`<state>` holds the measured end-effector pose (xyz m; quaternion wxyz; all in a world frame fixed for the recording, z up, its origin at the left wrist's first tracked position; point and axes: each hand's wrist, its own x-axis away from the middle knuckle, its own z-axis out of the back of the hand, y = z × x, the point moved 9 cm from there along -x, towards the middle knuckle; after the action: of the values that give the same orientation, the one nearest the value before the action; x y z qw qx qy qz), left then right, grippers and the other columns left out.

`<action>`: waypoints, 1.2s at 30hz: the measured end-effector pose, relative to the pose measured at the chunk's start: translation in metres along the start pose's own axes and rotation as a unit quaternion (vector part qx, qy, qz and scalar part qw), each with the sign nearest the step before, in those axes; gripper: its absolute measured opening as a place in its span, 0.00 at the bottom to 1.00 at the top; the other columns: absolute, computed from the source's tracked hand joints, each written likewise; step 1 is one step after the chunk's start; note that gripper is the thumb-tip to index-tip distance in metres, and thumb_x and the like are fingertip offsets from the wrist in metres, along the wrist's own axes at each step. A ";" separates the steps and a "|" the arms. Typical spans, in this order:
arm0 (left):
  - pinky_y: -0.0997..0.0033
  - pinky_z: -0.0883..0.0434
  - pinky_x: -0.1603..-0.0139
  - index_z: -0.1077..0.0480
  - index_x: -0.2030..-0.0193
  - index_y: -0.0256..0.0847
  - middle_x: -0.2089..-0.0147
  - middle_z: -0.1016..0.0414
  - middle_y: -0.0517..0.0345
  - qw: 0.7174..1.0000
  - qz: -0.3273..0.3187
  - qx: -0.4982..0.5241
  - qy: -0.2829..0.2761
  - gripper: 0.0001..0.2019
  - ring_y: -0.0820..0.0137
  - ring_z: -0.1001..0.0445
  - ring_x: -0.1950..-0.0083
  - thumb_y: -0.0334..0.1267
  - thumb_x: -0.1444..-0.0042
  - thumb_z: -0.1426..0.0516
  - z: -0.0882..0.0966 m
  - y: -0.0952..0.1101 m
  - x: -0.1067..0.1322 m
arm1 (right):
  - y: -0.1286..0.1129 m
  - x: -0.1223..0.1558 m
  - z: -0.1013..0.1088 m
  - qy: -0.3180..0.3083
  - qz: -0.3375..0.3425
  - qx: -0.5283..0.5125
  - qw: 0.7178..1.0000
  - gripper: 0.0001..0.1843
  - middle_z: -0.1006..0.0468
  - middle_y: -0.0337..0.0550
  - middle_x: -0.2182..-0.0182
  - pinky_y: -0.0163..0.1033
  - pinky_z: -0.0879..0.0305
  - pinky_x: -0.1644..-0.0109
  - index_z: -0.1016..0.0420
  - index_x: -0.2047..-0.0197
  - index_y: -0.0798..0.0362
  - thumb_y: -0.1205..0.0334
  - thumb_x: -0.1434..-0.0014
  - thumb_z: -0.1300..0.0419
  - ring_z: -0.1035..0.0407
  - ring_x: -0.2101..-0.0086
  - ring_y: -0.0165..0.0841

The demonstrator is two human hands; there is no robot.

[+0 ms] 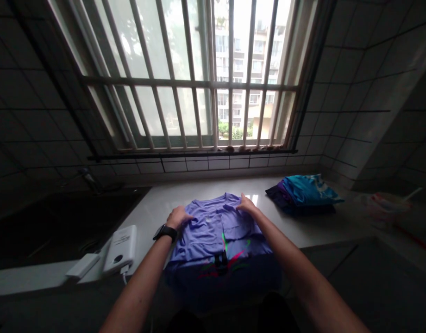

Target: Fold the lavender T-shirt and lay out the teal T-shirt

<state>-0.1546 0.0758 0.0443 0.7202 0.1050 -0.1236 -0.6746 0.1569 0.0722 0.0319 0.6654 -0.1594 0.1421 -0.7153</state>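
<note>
A purple T-shirt (202, 231) lies spread on the counter, its neckline towards the window and its lower part hanging over the front edge. Bright pink, green and black print shows near that edge. My left hand (178, 217), with a black watch (165, 232) on the wrist, is closed on the shirt's left side near the shoulder, thumb on top. On the opposite side, my right hand (247, 205) pinches the cloth near the other shoulder. The fabric is wrinkled, and a flap lies folded over on its right half. Some fingertips are hidden.
Folded blue, purple and dark clothes (305, 192) are stacked on the white counter (157, 196) at right. A white power bank (121, 249) with a cable and a small white box (83, 265) lie left, beside a dark sink (77, 222). A barred window stands behind.
</note>
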 end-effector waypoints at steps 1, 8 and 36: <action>0.68 0.26 0.65 0.25 0.71 0.36 0.71 0.20 0.47 1.000 0.005 0.011 -0.009 0.06 0.57 0.18 0.64 0.33 0.53 0.33 -0.002 -0.002 -0.002 | 0.001 -0.002 -0.002 -0.009 -0.003 -0.006 1.000 0.41 0.21 0.60 0.46 0.44 0.26 0.48 0.37 0.30 0.58 0.62 0.46 0.35 0.25 0.46 0.48; 0.71 0.26 0.62 0.25 0.65 0.37 0.73 0.20 0.51 0.996 -0.018 0.060 0.056 0.09 0.63 0.19 0.65 0.22 0.50 0.43 0.023 0.028 -0.016 | -0.023 -0.011 0.014 0.000 0.010 -0.076 0.997 0.07 0.18 0.45 0.74 0.37 0.27 0.63 0.19 0.67 0.55 0.72 0.52 0.36 0.20 0.69 0.41; 0.56 0.26 0.43 0.28 0.68 0.46 0.48 0.20 0.56 0.953 -0.195 0.118 0.197 0.12 0.59 0.23 0.45 0.29 0.56 0.50 0.014 -0.059 0.183 | 0.051 0.211 0.010 0.036 0.245 -0.151 0.957 0.20 0.22 0.44 0.56 0.37 0.32 0.54 0.32 0.62 0.49 0.79 0.55 0.50 0.26 0.58 0.36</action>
<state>-0.2043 -0.1104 0.0453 0.5667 0.3426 -0.0350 -0.7485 0.1941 -0.1418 0.0279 0.7828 -0.1927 0.3073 -0.5055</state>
